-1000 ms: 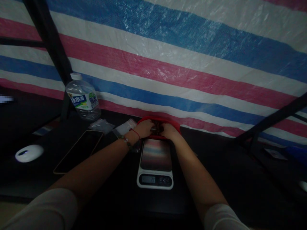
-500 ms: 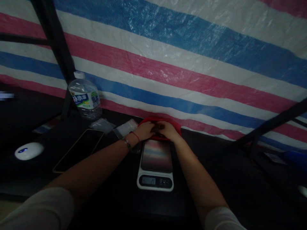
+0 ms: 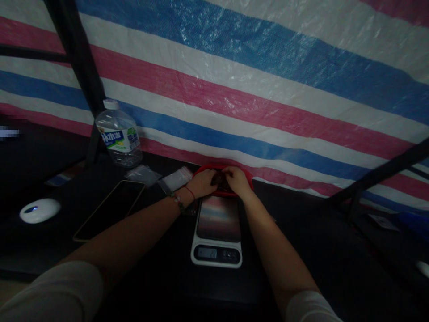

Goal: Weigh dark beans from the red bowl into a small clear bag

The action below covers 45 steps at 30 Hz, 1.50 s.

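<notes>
Fingers of the left hand (image 3: 201,184) and right hand (image 3: 236,180) pinch small dark pieces (image 3: 220,180) inside the round red plastic bowl (image 3: 247,179) just behind the white digital kitchen scale (image 3: 217,232), so lifting small portions gently seems wise.

The water bottle (image 3: 119,134) carries a blue-and-green label, its print too blurred to read. The scale (image 3: 217,232) display shows faint, illegible digits.

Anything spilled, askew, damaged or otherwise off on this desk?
Nothing stands out. Both hands, left hand and right hand, are in the red bowl behind the scale, which sits flat. The water bottle stands upright and capped; the phone lies flat.
</notes>
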Available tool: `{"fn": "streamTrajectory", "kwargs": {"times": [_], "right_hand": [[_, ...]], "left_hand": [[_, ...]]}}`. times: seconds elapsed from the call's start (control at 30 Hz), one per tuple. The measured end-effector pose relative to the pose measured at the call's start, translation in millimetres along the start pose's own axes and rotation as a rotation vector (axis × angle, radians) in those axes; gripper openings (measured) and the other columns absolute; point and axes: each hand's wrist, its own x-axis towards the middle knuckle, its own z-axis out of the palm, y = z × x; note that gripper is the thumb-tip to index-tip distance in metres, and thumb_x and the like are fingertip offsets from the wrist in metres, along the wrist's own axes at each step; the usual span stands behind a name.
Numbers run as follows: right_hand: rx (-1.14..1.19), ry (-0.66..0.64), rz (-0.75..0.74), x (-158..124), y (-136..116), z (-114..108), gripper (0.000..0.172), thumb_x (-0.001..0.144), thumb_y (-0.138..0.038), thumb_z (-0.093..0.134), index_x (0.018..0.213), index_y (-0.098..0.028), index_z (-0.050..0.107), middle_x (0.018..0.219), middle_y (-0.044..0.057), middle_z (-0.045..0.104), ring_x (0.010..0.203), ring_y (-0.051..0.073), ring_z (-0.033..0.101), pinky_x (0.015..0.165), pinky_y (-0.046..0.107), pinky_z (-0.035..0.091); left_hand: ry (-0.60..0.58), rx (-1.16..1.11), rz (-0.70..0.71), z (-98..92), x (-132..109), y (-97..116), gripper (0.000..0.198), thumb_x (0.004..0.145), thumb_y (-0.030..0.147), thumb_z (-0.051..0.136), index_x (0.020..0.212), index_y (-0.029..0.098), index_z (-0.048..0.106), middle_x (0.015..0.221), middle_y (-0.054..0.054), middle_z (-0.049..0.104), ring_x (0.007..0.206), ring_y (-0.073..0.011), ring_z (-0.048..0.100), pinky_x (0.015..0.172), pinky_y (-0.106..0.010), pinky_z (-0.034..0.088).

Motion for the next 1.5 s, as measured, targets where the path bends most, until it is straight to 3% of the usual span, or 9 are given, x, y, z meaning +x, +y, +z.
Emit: {"fn": "streamTrajectory", "kwargs": {"times": [0.17, 0.23, 0.43, 0.73, 0.9, 1.2, 1.5], "right_hand": [[-0.177, -0.244, 0.086, -5, 9, 0, 0.042, 0.078, -0.027, 0.064, 0.118, -0.015, 0.061, 0.113, 0.012, 0.067, 0.102, 0.024, 0.062, 0.088, 0.030, 0.046], [-0.165, -0.265, 0.067, -7, 13, 6, 0.044, 0.075, -0.029, 0.067, 0.117, -0.015, 0.062, 0.111, 0.012, 0.068, 0.099, 0.024, 0.063, 0.085, 0.029, 0.047], [-0.003, -0.184, 0.019, -2, 13, 20, 0.028, 0.074, -0.007, 0.055, 0.096, -0.017, 0.071, 0.096, 0.006, 0.073, 0.088, 0.019, 0.066, 0.081, 0.026, 0.048], [0.364, -0.047, 0.039, 2, 22, 32, 0.027, 0.072, -0.006, 0.058, 0.091, -0.019, 0.071, 0.092, 0.003, 0.073, 0.084, 0.016, 0.068, 0.082, 0.028, 0.052], [0.416, 0.039, 0.066, 5, 22, 34, 0.025, 0.068, -0.007, 0.063, 0.091, -0.016, 0.069, 0.091, 0.005, 0.071, 0.083, 0.017, 0.068, 0.081, 0.030, 0.053], [0.539, 0.070, 0.047, 3, 15, 28, 0.022, 0.070, -0.009, 0.064, 0.090, -0.017, 0.067, 0.090, 0.003, 0.071, 0.081, 0.015, 0.068, 0.077, 0.027, 0.053], [0.363, 0.145, -0.101, 1, 1, 18, 0.013, 0.078, -0.019, 0.062, 0.087, -0.019, 0.071, 0.090, 0.004, 0.072, 0.084, 0.018, 0.066, 0.083, 0.030, 0.050]], "left_hand": [[0.012, 0.071, 0.033, 2.4, 0, -4, 0.030, 0.078, 0.026, 0.057, 0.106, 0.016, 0.062, 0.106, -0.012, 0.065, 0.100, -0.0260, 0.061, 0.092, -0.037, 0.047], [-0.009, 0.090, 0.031, 4.5, 0, -6, 0.026, 0.079, 0.027, 0.056, 0.101, 0.016, 0.064, 0.102, -0.012, 0.066, 0.094, -0.0255, 0.062, 0.088, -0.037, 0.049], [-0.052, 0.057, 0.079, 8.2, 1, -10, 0.031, 0.083, 0.028, 0.052, 0.110, 0.018, 0.064, 0.102, -0.010, 0.066, 0.093, -0.0227, 0.063, 0.088, -0.034, 0.049], [-0.082, -0.006, 0.080, 8.7, 3, -14, 0.029, 0.085, 0.030, 0.052, 0.107, 0.019, 0.066, 0.102, -0.009, 0.068, 0.092, -0.0226, 0.064, 0.086, -0.032, 0.049], [-0.042, -0.070, 0.064, 10.0, 4, -15, 0.031, 0.081, 0.026, 0.055, 0.109, 0.018, 0.065, 0.106, -0.009, 0.069, 0.097, -0.0234, 0.064, 0.088, -0.033, 0.049], [0.039, -0.116, 0.010, 8.3, 2, -12, 0.041, 0.076, 0.022, 0.058, 0.116, 0.016, 0.060, 0.114, -0.011, 0.067, 0.104, -0.0252, 0.062, 0.094, -0.035, 0.048], [0.104, -0.194, 0.015, 3.8, 5, -8, 0.034, 0.075, 0.025, 0.060, 0.108, 0.016, 0.062, 0.105, -0.009, 0.068, 0.098, -0.0238, 0.064, 0.090, -0.035, 0.050]]}}
